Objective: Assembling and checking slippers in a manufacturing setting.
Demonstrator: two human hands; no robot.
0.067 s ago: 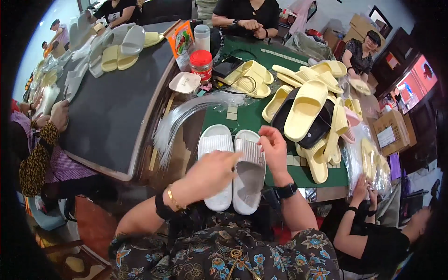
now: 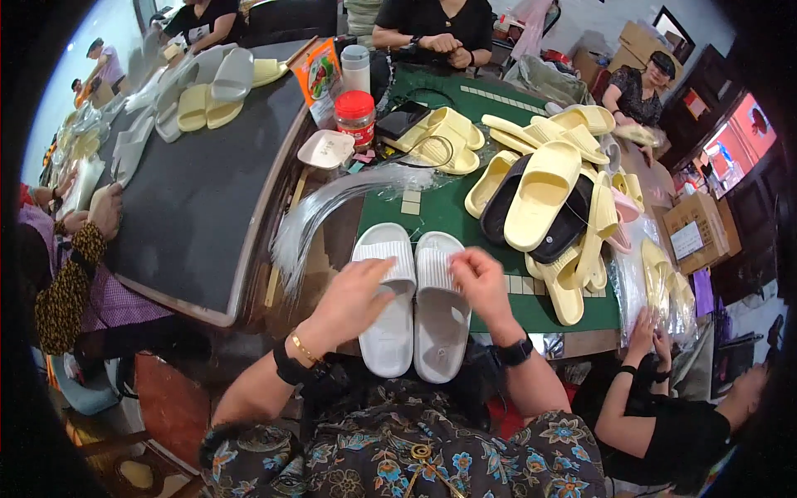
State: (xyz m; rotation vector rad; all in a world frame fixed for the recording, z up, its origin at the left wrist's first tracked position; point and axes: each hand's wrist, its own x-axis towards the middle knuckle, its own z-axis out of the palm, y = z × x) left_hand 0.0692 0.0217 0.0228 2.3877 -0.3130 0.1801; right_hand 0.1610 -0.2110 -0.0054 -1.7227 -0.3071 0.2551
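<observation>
A pair of pale grey-white slippers lies side by side at the table's near edge, toes toward me. The left slipper [image 2: 386, 344] is partly covered by my left hand [image 2: 347, 300], whose thumb and fingers are apart near its ribbed strap with nothing visible between them. Over the outer side of the right slipper [image 2: 440, 332] my right hand [image 2: 481, 286] hovers with curled, pinched fingers. Whatever it may hold is too small to make out. Left of the pair, a bundle of thin clear plastic strands [image 2: 320, 212] fans across the table edge.
Yellow slippers [image 2: 544, 195] are piled with a black one [image 2: 506, 207] at right on the green mat [image 2: 432, 195]. A red-lidded jar [image 2: 355, 116], a white dish [image 2: 326, 149] and a white bottle [image 2: 355, 68] stand behind the strands. Co-workers sit around the tables.
My left hand has drawn back left from between the slippers, and its fingers have spread. My right hand has come down slightly toward the right slipper's strap.
</observation>
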